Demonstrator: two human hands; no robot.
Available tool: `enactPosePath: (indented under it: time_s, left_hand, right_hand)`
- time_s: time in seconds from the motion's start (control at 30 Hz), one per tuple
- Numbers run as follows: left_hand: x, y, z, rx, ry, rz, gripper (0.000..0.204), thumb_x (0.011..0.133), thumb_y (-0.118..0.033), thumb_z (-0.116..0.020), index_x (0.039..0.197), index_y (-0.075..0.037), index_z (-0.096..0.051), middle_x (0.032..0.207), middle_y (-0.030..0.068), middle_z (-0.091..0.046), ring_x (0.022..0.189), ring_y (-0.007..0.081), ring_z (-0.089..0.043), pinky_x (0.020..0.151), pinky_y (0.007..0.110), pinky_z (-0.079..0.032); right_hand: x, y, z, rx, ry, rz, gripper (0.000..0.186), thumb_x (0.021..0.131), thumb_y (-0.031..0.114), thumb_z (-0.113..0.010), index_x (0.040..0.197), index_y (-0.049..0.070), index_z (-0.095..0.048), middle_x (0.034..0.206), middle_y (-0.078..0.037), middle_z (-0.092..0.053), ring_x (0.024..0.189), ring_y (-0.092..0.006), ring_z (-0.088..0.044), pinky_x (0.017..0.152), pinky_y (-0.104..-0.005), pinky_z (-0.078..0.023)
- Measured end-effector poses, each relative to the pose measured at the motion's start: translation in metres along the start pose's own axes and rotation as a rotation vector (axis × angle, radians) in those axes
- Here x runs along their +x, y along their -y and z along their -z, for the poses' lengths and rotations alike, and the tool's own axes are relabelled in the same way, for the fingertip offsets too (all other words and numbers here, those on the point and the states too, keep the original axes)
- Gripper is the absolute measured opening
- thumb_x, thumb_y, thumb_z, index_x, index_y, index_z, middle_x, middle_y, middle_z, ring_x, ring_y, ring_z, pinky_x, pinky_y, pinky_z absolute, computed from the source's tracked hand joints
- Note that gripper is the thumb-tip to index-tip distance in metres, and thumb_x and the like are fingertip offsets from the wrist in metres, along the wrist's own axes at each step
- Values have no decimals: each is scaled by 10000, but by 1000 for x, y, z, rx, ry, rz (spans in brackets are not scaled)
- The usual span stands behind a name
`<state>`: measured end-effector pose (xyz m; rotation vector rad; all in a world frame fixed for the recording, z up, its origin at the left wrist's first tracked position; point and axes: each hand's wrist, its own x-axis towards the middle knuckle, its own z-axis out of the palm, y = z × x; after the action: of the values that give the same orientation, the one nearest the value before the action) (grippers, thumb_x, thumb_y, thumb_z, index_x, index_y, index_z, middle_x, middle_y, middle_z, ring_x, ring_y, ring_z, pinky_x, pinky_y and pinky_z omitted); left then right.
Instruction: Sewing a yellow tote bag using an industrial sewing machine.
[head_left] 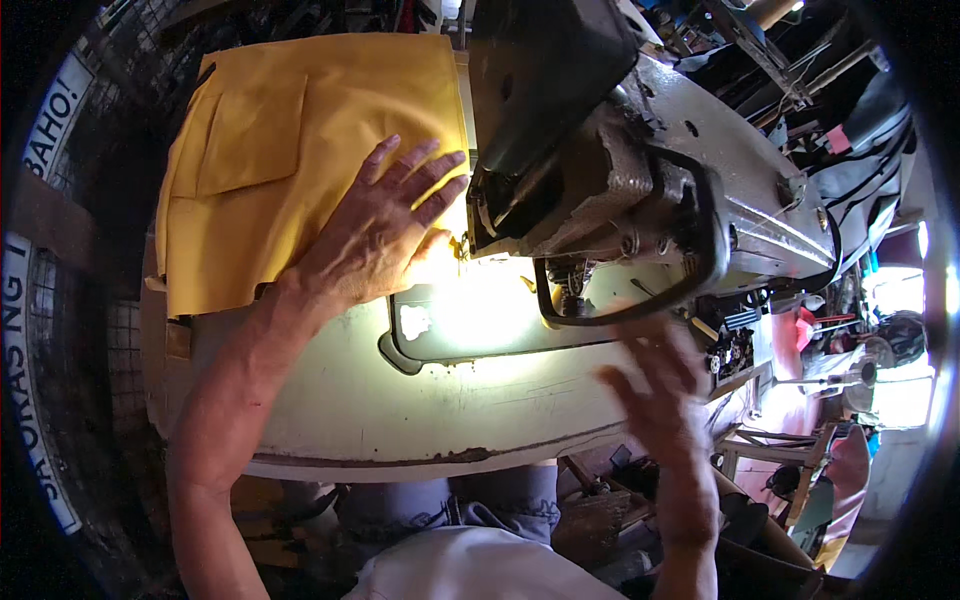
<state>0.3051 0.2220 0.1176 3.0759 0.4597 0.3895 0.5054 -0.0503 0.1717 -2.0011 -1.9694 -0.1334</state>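
My left hand (375,235) lies on a yellow sheet of fabric or leather-like material (330,90), its fingers spread near the right edge. Its thumb reaches into the glare beside the head of an industrial sewing machine (590,190). A pocket-like patch (255,135) shows on the sheet's left part. My right hand (655,375) is raised at the near side of the machine, just below a black looped bar (715,215). Motion blurs it, but thumb and fingers look apart and nothing shows in them. Strong light washes out the spot under the machine head.
The pale worktable (330,390) has a worn, curved front edge close to my lap. A metal plate (450,350) is set into its top. Small tools and parts (735,345) lie right of the machine. Cluttered shelves and hanging dark material (870,160) fill the right side.
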Motion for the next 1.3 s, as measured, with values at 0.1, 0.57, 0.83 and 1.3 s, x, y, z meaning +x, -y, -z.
enactPosePath:
  time_s: [0.1,0.57,0.83,1.3]
  left_hand:
    - [-5,-3,-1,-24,-74,-87,445,917,-248,-631,1309,-48,-567,1425,113,-498,1413,279,-367,1195,481,-229]
    - [-5,-15,-2,-193,10,22,422,938,-239,-566,1298,-24,-523,1473,141,-433,1427,301,-344,1202,491,-230]
    - [-7,-10,-1,-194,-39,-3,381,948,-231,-562,1279,-42,-569,1492,130,-424,1427,304,-348,1199,490,-236]
    - [-8,-9,-10,-104,-193,-94,318,949,-238,-577,1205,-58,-634,1458,120,-469,1404,328,-385,1188,529,-232]
  right_hand:
    - [-23,-41,62,121,-449,-293,351,860,91,-699,1205,33,-673,1191,-130,-675,1142,-286,-625,1009,-410,-478]
    - [43,-409,184,-674,96,-27,286,940,155,-591,1154,-32,-625,1036,-227,-680,967,-385,-666,855,-444,-531]
    - [39,-405,195,-694,143,-83,363,897,94,-591,1242,-21,-585,1075,-253,-656,988,-419,-642,851,-452,-525]
    - [-93,-351,101,-48,-755,-490,461,1029,277,-407,1385,2,-508,1347,-156,-565,1205,-254,-558,1024,-370,-438]
